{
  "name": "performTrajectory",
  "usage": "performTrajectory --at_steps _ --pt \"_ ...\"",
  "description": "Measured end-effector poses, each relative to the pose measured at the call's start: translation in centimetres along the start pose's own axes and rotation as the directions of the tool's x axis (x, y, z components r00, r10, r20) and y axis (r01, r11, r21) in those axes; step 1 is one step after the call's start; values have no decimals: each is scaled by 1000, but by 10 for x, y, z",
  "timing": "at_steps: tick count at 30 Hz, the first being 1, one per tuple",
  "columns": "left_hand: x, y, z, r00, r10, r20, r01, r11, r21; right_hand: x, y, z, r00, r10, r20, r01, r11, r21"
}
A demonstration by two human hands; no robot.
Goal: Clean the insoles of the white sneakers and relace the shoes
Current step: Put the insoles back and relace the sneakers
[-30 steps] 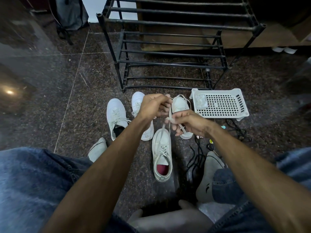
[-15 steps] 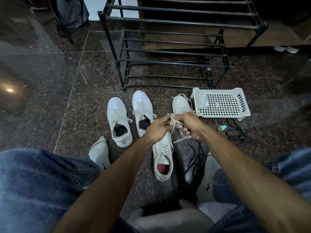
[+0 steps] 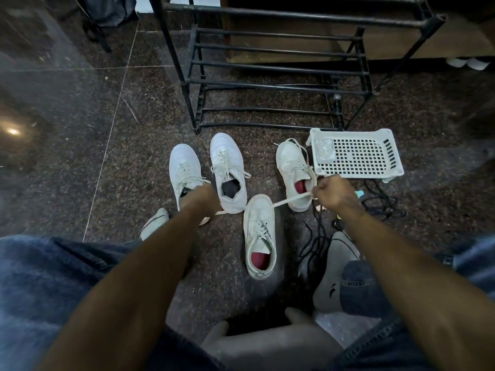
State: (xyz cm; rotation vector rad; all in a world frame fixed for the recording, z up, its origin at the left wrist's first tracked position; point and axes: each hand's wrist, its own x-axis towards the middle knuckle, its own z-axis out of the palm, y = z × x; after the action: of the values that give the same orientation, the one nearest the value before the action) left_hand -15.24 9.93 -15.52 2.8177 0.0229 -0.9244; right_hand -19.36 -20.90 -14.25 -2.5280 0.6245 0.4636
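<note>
A white lace [image 3: 290,201] is pulled taut over the toe of the near sneaker [image 3: 259,236], pinched at 1 end by the right hand [image 3: 334,194] and gripped at the other by the left hand [image 3: 199,200]. 3 more sneakers are set on the floor [image 3: 80,156] behind it, near a basket [image 3: 356,156].

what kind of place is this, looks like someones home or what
Probably a home entryway or hallway. A bare black shoe rack stands on a polished stone-tile floor, and four white sneakers lie in front of it beside a white plastic basket.
</note>
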Motion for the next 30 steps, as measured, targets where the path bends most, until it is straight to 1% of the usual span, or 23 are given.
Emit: performTrajectory --at_steps 2,3,4,6,7,8,9,11,12,13,15,17,18,20,22,24,26,28,30 --pt "-3 -26 4 989 -144 32 142 988 58 -3 21 -6 994 7 -108 -31 973 -228" --pt "-5 -36 6 981 -191 42 188 979 73 -3 29 -7 991 1 -132 -45 944 -328" --pt "-8 -42 8 976 -214 42 210 974 90 -5 35 -6 992 -9 -130 -46 910 -411" --pt "-8 -45 17 967 -253 24 248 961 120 -6 40 0 997 -19 -73 -22 850 -527" --pt "-9 -42 23 967 -253 19 249 961 122 -9 38 4 999 -21 -41 -5 828 -561" --pt "-10 -37 28 974 -223 25 219 969 118 -11 36 10 1000 -25 -4 18 813 -582" --pt "-10 -33 35 987 -153 43 147 983 113 -14 33 18 998 -36 45 55 807 -588" --pt "-10 -23 51 998 -3 67 -8 988 153 -21 24 38 980 -61 191 160 810 -564" --pt "-12 -17 59 998 26 58 -36 983 179 -25 20 50 961 -69 269 207 825 -526" --pt "-17 -11 67 999 24 41 -31 984 178 -29 15 63 938 -76 339 237 853 -464" --pt "-27 3 82 1000 3 1 -4 991 137 -38 5 84 901 -121 417 271 906 -324" --pt "-34 12 100 998 30 -57 -25 995 93 -49 -4 100 890 -178 419 295 927 -232" --pt "-35 14 108 998 50 -49 -49 998 36 -53 -8 106 891 -196 409 301 930 -210" --pt "-33 14 122 991 125 41 -119 984 -134 -59 -11 115 907 -201 369 285 940 -189" --pt "-32 17 131 973 211 95 -186 958 -218 -62 -10 116 926 -218 309 287 937 -198" --pt "-30 19 135 976 215 48 -197 950 -244 -60 -7 115 921 -240 306 313 924 -218" --pt "-28 20 133 981 194 2 -189 958 -217 -58 -6 111 909 -219 354 302 933 -197" --pt "-27 23 127 980 197 17 -194 977 -89 -54 -3 106 900 -189 393 276 945 -178" --pt "-26 22 115 988 151 33 -152 988 41 -48 1 99 893 -160 420 260 947 -191"
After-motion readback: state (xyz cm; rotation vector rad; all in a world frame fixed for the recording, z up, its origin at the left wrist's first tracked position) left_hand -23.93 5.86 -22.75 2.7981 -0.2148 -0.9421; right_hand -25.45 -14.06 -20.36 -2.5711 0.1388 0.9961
